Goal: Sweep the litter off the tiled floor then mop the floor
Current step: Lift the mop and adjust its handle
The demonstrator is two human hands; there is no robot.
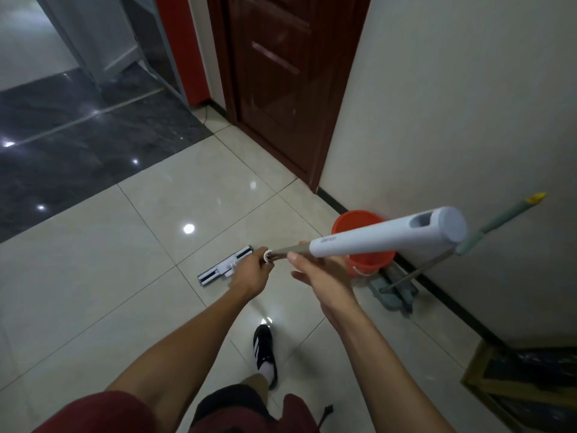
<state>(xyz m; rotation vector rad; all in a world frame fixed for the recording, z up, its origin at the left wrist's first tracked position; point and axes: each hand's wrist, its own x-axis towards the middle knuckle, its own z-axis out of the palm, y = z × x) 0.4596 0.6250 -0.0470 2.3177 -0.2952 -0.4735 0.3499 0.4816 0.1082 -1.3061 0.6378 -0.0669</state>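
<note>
**Flat mop held in both hands above the tiled floor**

Left hand (249, 275): fingers curled round the thin metal pole of the white flat mop (387, 235), at a white collar on the shaft. Grip is firm, knuckles towards the camera.

Right hand (324, 276): sits just behind the left on the same pole, where the thick white plastic handle sleeve begins. Thumb lies on top of the shaft; the other fingers are extended and loosely spread below it, so whether they clasp the pole I cannot tell.

The handle sleeve runs up and right from the fingers. The white rectangular mop head (225, 266) lies flat on the glossy beige tiled floor (131, 245), just beyond the left fingers.

Beyond the right fingers, an orange plastic bucket (362, 223) stands by the cream wall. Beside it a green-handled broom (487, 228) leans on the wall.

A black striped shoe (265, 351) is planted below the hands.
</note>
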